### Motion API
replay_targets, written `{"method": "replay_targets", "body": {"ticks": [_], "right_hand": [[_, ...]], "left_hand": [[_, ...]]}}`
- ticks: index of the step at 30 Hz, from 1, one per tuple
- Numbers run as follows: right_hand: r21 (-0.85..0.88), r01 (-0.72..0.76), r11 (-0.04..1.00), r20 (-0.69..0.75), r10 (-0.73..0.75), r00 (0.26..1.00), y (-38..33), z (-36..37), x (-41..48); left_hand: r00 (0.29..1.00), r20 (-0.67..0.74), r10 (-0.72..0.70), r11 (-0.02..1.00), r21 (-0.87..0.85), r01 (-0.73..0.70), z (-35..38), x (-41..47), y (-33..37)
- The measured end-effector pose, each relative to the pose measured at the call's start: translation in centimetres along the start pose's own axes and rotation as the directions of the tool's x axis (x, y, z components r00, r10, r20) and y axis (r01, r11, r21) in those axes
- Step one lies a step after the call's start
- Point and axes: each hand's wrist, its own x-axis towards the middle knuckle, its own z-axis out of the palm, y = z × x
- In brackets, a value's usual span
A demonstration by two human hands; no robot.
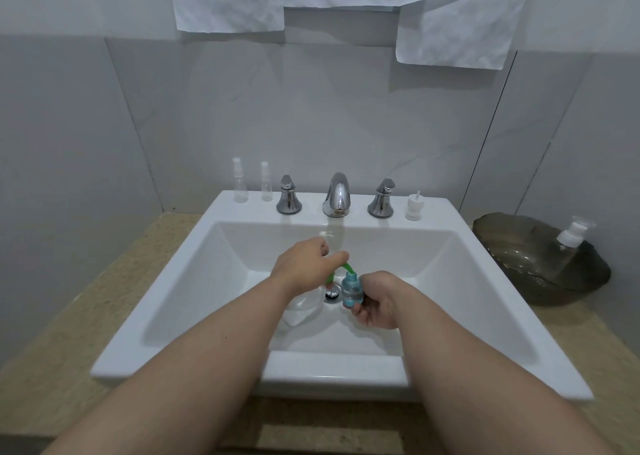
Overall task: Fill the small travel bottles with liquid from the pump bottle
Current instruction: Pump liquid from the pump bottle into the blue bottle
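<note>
Head view: the only view; it looks down into the sink (180,319).
Left grip (304,264): fingers curled down over the head of the pump bottle (299,311), whose clear body stands in the basin near the drain (331,294).
Right grip (377,302): wrapped round the small travel bottle (351,290), holding it upright just right of the pump bottle, above the basin.
Spout (347,267): green, its tip at the open mouth of the travel bottle.
Fill level: blue liquid shows in the lower part; the rest looks unfilled.
Step in hand: likely pumping liquid into this bottle.
Doing it well: press slowly and fully, hold the mouth right under the tip, stay upright, and stop short of the neck so the cap can go on.
Risk: a fast stroke or a drifting mouth would send liquid down the side.
Waiting: two clear spray bottles (240,186) on the far left ledge look empty.
Bench (52,316): a dark bowl (512,246) at the right holds another pump bottle (568,243).
</note>
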Motion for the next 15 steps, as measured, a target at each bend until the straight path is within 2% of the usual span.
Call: {"method": "replay_targets", "body": {"ticks": [15], "right_hand": [[-0.018, -0.014, 1.0, 0.003, 0.014, 1.0, 0.01, 0.02, 0.17]], "left_hand": [[1.0, 0.021, 0.021, 1.0, 0.004, -0.021, 0.34, 0.28, 0.12]]}}
